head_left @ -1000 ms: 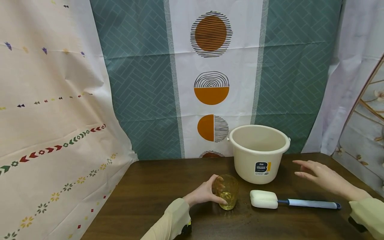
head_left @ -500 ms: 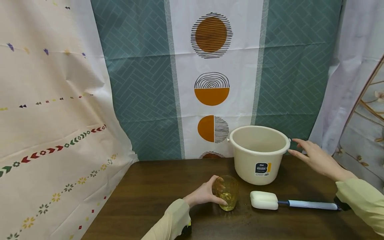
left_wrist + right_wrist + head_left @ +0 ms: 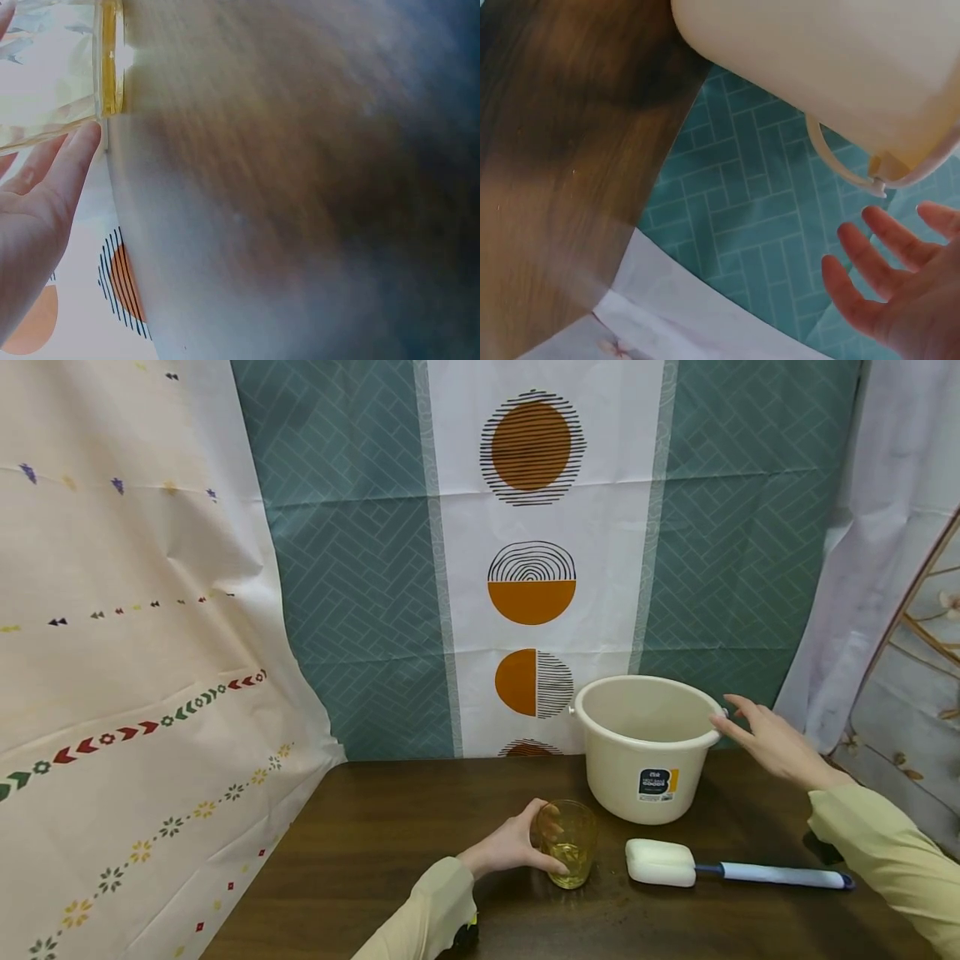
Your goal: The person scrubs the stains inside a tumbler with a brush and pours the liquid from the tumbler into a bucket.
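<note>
My left hand [image 3: 512, 843] curls round an amber drinking glass [image 3: 576, 852], thumb low on its near side. The glass stands upright on the table with a little yellowish tint of light in its base. In the left wrist view the fingers lie along the wall of the glass [image 3: 49, 82]. My right hand [image 3: 783, 747] is at the right rim of a cream bucket [image 3: 618, 777], fingers spread and holding nothing. The right wrist view shows its fingertips just short of the bucket's handle [image 3: 826, 156], which hangs behind.
A bottle brush [image 3: 660, 862] with a white sponge head and pale blue handle lies in front of the bucket. Small droplets or crumbs dot the dark wooden table [image 3: 420, 810] near the glass. A patterned curtain [image 3: 352, 568] hangs behind the back edge.
My right hand has moved up and left, from beside the bucket to its right rim. The left hand and the glass have stayed in place.
</note>
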The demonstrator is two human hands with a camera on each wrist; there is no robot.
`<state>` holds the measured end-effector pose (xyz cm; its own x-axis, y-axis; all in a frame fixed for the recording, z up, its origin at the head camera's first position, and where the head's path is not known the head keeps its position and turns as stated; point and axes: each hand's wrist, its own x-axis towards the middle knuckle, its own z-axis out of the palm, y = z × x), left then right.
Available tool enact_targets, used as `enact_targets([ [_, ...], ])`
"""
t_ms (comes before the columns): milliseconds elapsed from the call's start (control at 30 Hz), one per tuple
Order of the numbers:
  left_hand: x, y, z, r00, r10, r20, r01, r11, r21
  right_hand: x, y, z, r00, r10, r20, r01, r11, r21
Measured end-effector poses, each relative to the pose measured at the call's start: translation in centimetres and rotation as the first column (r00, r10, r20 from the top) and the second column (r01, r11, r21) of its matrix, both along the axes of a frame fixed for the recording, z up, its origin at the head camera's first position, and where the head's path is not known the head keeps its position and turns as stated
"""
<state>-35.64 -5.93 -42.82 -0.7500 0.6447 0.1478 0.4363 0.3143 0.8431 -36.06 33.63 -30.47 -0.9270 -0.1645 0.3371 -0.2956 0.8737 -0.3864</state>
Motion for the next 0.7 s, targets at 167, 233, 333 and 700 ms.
enact_targets([
  [167, 0.1, 0.1, 0.1, 1.000, -0.004, 0.001, 0.004, 1.000, 0.009, -0.8, -0.3, -0.1, 1.000, -0.002, 0.017, 0.002, 1.000, -0.028],
  [233, 0.1, 0.1, 0.2, 1.000, -0.004, 0.000, 0.004, 1.000, 0.012, -1.1, -0.4, -0.1, 0.999, -0.005, 0.033, 0.006, 0.999, -0.033],
  [333, 0.2, 0.1, 0.3, 1.000, -0.008, -0.004, 0.008, 1.000, 0.015, -1.4, -0.4, -0.2, 0.999, 0.003, 0.051, -0.002, 0.999, -0.033],
  [700, 0.1, 0.1, 0.2, 1.000, -0.029, 0.007, 0.029, 0.999, 0.024, -1.9, -0.4, -0.9, 0.996, 0.037, 0.082, -0.031, 0.997, -0.071],
])
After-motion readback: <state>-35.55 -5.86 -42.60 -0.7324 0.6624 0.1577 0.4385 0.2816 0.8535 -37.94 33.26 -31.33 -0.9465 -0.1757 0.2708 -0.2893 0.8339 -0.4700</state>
